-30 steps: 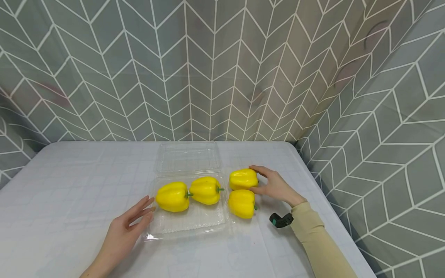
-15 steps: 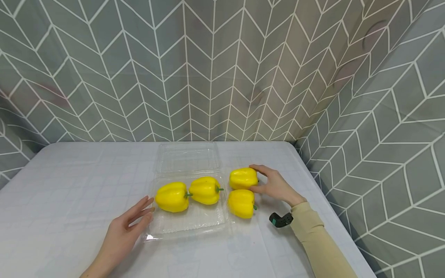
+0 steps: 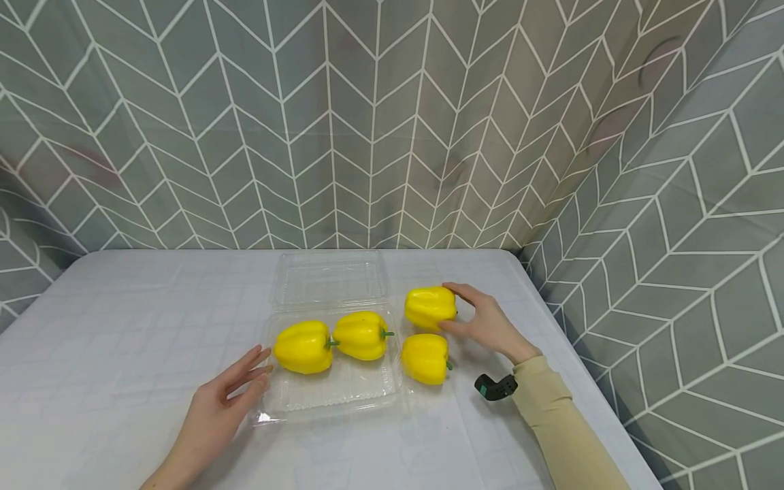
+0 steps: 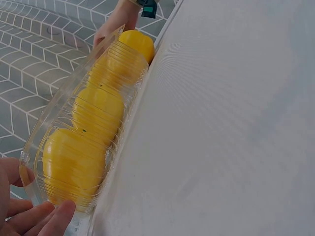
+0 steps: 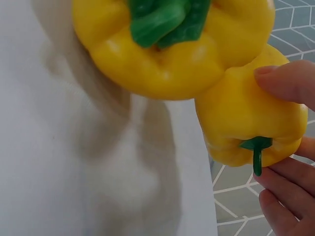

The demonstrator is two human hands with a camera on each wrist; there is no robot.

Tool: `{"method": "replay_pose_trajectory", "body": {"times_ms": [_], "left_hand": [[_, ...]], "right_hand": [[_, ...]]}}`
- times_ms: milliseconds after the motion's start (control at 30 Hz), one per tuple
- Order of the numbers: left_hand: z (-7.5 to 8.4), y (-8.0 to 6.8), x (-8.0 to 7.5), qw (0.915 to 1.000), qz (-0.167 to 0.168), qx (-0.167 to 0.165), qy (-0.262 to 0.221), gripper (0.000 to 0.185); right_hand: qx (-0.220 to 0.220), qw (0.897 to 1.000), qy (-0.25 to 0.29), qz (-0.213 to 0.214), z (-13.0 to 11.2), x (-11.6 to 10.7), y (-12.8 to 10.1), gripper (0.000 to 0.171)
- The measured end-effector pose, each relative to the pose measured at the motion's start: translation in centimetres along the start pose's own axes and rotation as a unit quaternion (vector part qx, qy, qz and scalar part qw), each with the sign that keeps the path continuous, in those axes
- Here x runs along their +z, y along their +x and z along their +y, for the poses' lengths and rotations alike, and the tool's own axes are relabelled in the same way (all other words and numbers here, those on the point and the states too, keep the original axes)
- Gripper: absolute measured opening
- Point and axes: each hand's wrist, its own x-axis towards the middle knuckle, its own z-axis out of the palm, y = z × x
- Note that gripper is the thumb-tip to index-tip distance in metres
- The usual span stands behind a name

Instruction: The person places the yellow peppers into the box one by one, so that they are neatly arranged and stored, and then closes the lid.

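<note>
In the head view my right hand (image 3: 486, 327) grips a yellow bell pepper (image 3: 430, 306) between thumb and fingers, right of the clear plastic clamshell container (image 3: 331, 401). Its green stem (image 5: 257, 157) shows in the right wrist view. Another yellow bell pepper (image 3: 425, 359) lies on the cloth just in front of it. Inside the container's base sit two more peppers, one at the left (image 3: 303, 348) and one beside it (image 3: 361, 335). My left hand (image 3: 217, 401), fingers fairly straight, rests at the container's left side, fingertips (image 4: 61, 214) against its ribbed wall.
The container's lid (image 3: 331, 279) lies folded back toward the far table edge. A black curved device (image 3: 496, 388) is at my right wrist. White cloth covers the table (image 3: 122, 327), with a patterned grey curtain (image 3: 349, 136) behind and to the right.
The bell pepper in my right hand has risen slightly, leaving a gap from the one in front of it. My left hand and the container stay where they were.
</note>
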Motion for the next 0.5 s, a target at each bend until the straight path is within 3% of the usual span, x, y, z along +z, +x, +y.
{"method": "replay_pose_trajectory", "body": {"times_ms": [500], "left_hand": [[-0.1, 0.1, 0.0, 1.0, 0.0, 0.0, -0.006, 0.057]], "right_hand": [[-0.039, 0.999, -0.001, 0.027, -2.1, -0.2, -0.3, 0.077]]}}
